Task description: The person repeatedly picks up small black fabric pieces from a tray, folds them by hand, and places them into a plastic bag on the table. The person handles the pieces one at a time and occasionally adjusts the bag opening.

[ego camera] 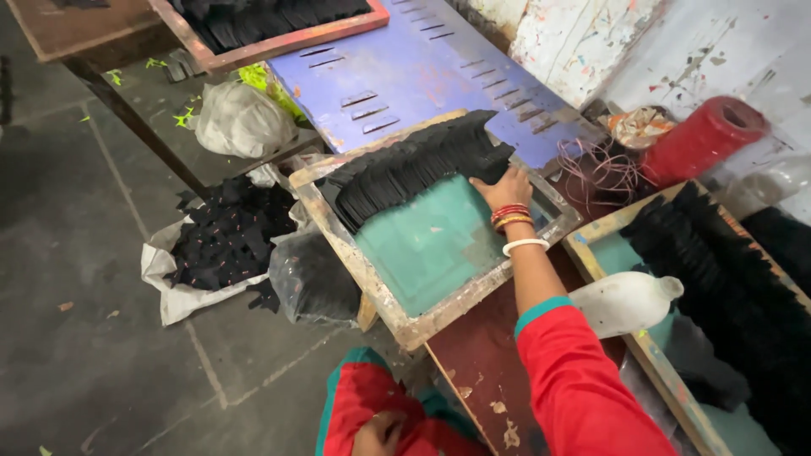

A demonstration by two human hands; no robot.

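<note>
Right hand (504, 187) lies flat, fingers together, pressed on the near edge of a fanned row of thin black strips (414, 165) inside a wooden-framed tray with a teal bottom (439, 317). The strips look light, limp and loose; likely to slide apart, so best gathered from the row's ends. Left hand (380, 432) rests low at the lap, fingers curled, holding nothing that shows. A white plastic bottle (627, 301) lies just right of the forearm; a second tray of black strips (718, 287) crowds that side. A red roll (703, 139) stands behind.

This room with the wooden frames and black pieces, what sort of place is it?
Probably a small hand workshop, perhaps for printing. The right hand rests on rows of black pieces in a wooden frame with a green screen; a paint-spattered wall and sacks of black scraps on the floor fit that.
</note>
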